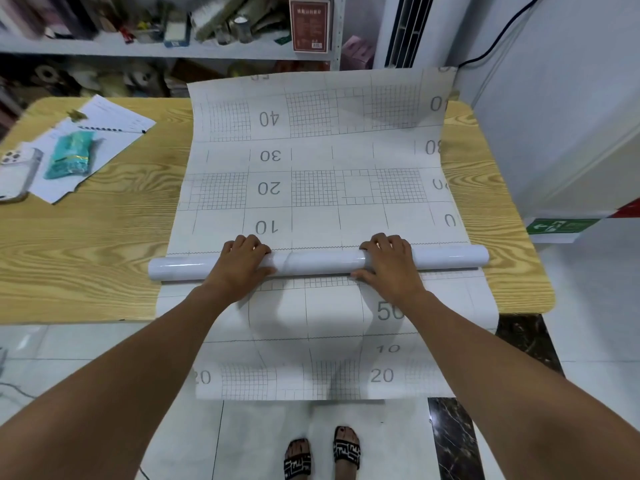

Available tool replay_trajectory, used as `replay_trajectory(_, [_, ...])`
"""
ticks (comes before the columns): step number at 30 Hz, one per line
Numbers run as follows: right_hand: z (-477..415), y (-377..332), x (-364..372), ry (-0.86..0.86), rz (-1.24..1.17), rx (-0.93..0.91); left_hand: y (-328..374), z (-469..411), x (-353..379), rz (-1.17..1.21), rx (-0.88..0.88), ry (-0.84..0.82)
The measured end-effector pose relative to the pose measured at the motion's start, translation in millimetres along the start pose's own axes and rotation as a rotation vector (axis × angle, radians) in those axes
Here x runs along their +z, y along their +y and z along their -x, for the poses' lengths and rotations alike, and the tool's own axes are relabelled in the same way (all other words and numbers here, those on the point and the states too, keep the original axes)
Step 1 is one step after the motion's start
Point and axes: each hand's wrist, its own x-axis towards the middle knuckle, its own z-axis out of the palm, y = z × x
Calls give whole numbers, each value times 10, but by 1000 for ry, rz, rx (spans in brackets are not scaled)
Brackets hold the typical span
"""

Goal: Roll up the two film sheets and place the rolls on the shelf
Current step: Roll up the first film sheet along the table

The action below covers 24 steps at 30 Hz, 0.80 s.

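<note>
A glossy white film roll [318,263] lies crosswise on the wooden table [86,237]. My left hand [244,259] and my right hand [389,261] both curl over it, about a shoulder's width apart. Beyond the roll a gridded film sheet [311,161] with numbers 10 to 40 stretches flat toward the shelf [145,48], its far edge curling up. Under the roll a second gridded sheet [329,341] hangs over the table's near edge toward the floor.
A phone [17,171], papers [104,123], a pen and a teal packet [71,152] sit on the table's left. The shelf behind is crowded with rolls and boxes. A white wall stands at right. My sandalled feet [322,452] are on the tiled floor.
</note>
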Motion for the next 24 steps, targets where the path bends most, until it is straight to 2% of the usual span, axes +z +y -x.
replay_trajectory(5, [-15,-1,-46,-41,46,-12,20,-11,-7,15,-7,-10])
replay_trajectory(12, [-13,-12,-58,-51,-14,10,20,-4,-33,136,-60,-12])
replay_trajectory(18, [-5,-20,-31,-3,-9,-11,-10,7,9,-46,-5,-38])
replay_trajectory(24, [-34,-26,-42,-14,48,-4,3,14,9,-57,28,34])
